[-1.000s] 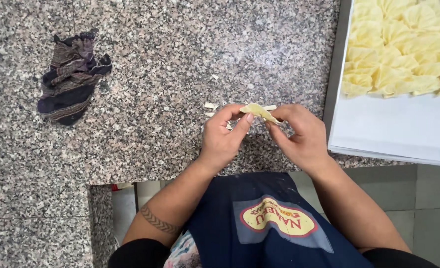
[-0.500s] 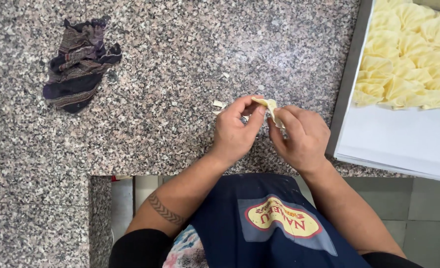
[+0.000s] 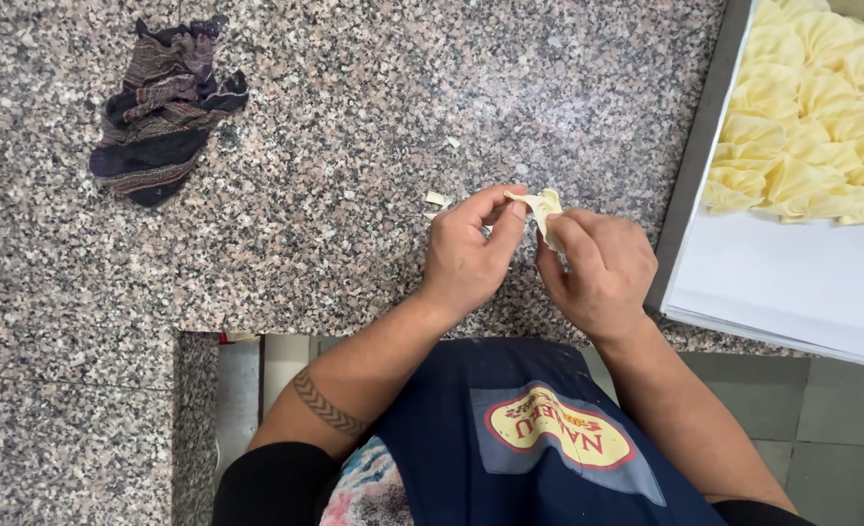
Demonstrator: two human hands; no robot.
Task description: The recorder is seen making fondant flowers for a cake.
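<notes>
Two hands meet over the speckled stone counter (image 3: 354,117), pinching one small pale dough piece (image 3: 546,206) between them, held just above the surface at its near edge. The left hand (image 3: 466,255) has thumb and forefinger closed on the piece's left end; the right hand (image 3: 597,273) has its grip closed on the right side, fingers curled over the lower part, likely so both ends can be pressed or folded at once. A few dough scraps (image 3: 438,199) lie just beside the left hand. Right of the hands, a tray (image 3: 782,292) holds many similar folded pieces (image 3: 811,127). A dark crumpled cloth (image 3: 164,112) lies well apart at far left.
</notes>
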